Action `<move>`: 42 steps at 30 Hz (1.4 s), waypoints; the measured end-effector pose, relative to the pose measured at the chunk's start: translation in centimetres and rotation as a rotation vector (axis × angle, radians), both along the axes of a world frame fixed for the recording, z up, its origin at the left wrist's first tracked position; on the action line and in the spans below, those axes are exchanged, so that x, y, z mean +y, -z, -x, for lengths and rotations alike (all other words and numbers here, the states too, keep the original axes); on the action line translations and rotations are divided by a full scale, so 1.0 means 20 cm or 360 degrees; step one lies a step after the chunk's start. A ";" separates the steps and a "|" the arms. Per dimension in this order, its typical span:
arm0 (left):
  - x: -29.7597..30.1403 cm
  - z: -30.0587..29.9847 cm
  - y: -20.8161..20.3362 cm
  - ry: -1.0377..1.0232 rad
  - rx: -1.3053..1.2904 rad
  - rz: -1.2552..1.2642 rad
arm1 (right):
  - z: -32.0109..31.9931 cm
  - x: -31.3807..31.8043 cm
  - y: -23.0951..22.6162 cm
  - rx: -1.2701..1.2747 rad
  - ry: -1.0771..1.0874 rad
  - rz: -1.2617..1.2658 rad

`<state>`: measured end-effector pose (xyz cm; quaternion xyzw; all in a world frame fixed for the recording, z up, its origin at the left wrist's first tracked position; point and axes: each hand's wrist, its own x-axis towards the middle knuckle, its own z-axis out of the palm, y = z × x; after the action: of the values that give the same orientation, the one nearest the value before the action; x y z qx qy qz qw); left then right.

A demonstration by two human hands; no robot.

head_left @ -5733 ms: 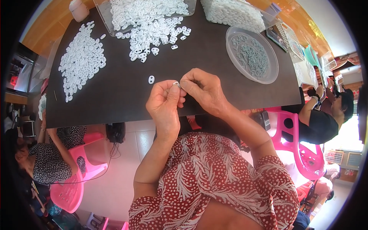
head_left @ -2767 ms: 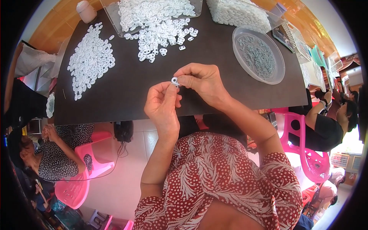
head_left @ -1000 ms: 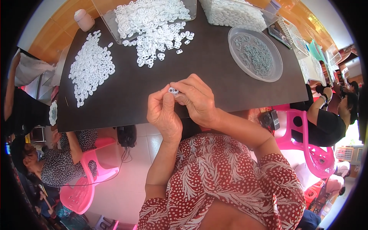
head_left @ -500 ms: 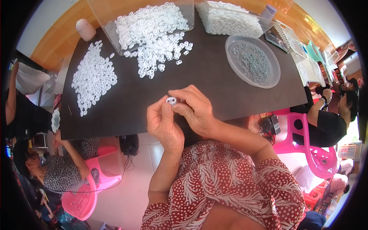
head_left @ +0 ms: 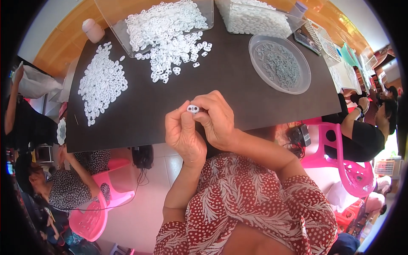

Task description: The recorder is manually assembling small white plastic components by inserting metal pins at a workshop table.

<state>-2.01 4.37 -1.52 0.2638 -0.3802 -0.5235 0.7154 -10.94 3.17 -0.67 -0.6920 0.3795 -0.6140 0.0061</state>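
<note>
Between the fingertips of my left hand (head_left: 183,131) and my right hand (head_left: 216,118) is a small white oval plastic piece with two holes (head_left: 193,109), like a cord lock part. Both hands are closed on it, thumbs toward me, above the table's near edge. Whether a smaller part is inside it, the fingers hide. Beyond my hands lies a loose heap of similar white two-hole pieces (head_left: 172,59), spilling out of a tipped clear bin (head_left: 114,32). To the right, a round clear dish (head_left: 307,78) holds many tiny grey metal parts, perhaps springs.
Another pile of white pieces (head_left: 102,80) spreads at the left of the dark table (head_left: 140,114). A second clear bin of white parts (head_left: 255,23), a pinkish bottle (head_left: 92,30) and a phone (head_left: 307,41) stand farther back. People sit on both sides, near pink chairs (head_left: 335,148).
The white two-hole piece has turned slightly, its two holes now facing up more plainly. Both hands keep their pinch, shifted a little. The whole view has moved slightly.
</note>
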 end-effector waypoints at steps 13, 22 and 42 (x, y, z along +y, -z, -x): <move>0.04 0.02 0.02 -0.0061 -0.0012 0.0012 | -0.02 0.00 0.01 -0.0020 -0.0037 0.0083; 0.01 0.01 0.02 -0.0211 -0.0206 0.0025 | -0.05 -0.03 0.03 0.0013 -0.0013 0.0076; -0.08 -0.11 -0.01 0.0225 -0.0646 -0.0339 | 0.65 -0.27 -0.45 -0.0064 0.0543 -0.0520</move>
<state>0.18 2.86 -1.26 0.4104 -0.4764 -0.5457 0.5539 -24.01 -2.19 8.37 -0.5954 0.5851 -0.5502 0.0219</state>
